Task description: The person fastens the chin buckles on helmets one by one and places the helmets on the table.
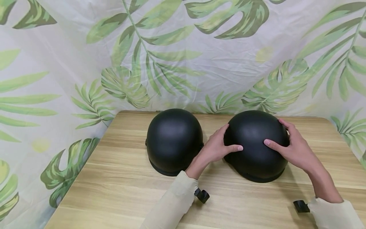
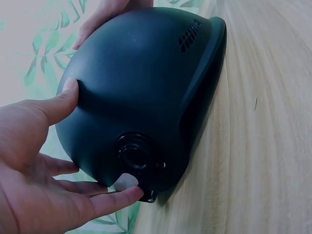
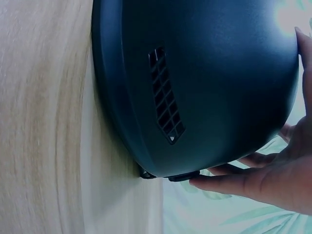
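Nearest the head camera: two pale sleeves (image 1: pixel 171 203), each with a small black device (image 1: pixel 203 196) beside the cuff, above the counter (image 1: pixel 114 190), whose surface is light wood grain. Beyond them, both bare hands are on the right-side helmet (image 1: pixel 254 143), matte black, dome upward. Left grip (image 1: pixel 215 146): spread to the width of the shell's side, thumb on the near face, fingers wrapped round the left flank; it holds the helmet. Left wrist view: lowest finger just beside a round black knob (image 2: pixel 135 155) on the flank; a pierced vent (image 2: pixel 188 36) lies close to the brim. Right grip (image 1: pixel 297 146): likewise spread, thumb on the near face, fingers round the right flank, holding the same shell opposite the left. Right wrist view: a fingertip at a small black tab (image 3: pixel 184 176) by the edge; a long latticed vent (image 3: pixel 166 97) runs across the shell. Rim is close over the wood; cannot tell whether it bears fully on it. Left-side helmet (image 1: pixel 174 141), also black and dome-up, stands on the counter, the left wrist partly overlapping its lower right edge. Farthest: a whitish cloth (image 1: pixel 223 70) with green leaf print, behind the counter's far edge.
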### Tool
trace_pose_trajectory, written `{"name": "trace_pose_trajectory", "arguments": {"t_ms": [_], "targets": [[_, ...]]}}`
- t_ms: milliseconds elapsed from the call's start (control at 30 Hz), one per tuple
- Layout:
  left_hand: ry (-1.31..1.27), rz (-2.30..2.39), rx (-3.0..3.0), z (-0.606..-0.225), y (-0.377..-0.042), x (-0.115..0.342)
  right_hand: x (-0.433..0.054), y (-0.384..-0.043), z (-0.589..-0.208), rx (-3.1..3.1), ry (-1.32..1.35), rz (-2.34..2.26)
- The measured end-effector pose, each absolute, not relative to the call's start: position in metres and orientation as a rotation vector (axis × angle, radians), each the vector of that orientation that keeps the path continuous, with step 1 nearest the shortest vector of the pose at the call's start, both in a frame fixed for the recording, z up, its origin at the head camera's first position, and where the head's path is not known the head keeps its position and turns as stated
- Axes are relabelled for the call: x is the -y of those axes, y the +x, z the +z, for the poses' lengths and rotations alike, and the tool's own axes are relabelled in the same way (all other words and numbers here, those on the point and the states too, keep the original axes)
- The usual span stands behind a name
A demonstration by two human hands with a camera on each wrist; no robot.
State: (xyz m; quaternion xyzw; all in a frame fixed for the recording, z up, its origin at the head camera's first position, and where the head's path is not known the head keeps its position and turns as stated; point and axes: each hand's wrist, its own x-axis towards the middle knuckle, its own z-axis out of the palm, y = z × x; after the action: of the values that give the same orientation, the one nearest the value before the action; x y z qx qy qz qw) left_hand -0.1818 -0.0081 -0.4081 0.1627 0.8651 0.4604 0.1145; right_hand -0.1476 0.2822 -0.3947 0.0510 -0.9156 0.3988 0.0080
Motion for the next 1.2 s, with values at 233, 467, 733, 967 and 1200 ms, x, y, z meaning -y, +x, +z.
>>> {"name": "trace_pose_trajectory", "arguments": {"t_ms": [233, 467, 733, 967, 1200], "targets": [[0.574, 1.270, -2.611, -0.409, -0.182, 0.009, -0.280, -0.145, -0.393, 2.855, 0.135, 1.202], [0.583, 1.248, -2.649, -0.406, -0.180, 0.009, -0.281, -0.144, -0.392, 2.864, 0.110, 1.195], [0.572, 1.371, -2.650, -0.398, -0.177, 0.009, -0.281, -0.146, -0.391, 2.860, 0.072, 1.232], [0.589, 1.442, -2.676, -0.399, -0.180, 0.009, -0.280, -0.146, -0.389, 2.843, 0.070, 1.272], [0.582, 1.442, -2.673, -0.400, -0.180, 0.010, -0.279, -0.148, -0.391, 2.826, 0.104, 1.277]]}}
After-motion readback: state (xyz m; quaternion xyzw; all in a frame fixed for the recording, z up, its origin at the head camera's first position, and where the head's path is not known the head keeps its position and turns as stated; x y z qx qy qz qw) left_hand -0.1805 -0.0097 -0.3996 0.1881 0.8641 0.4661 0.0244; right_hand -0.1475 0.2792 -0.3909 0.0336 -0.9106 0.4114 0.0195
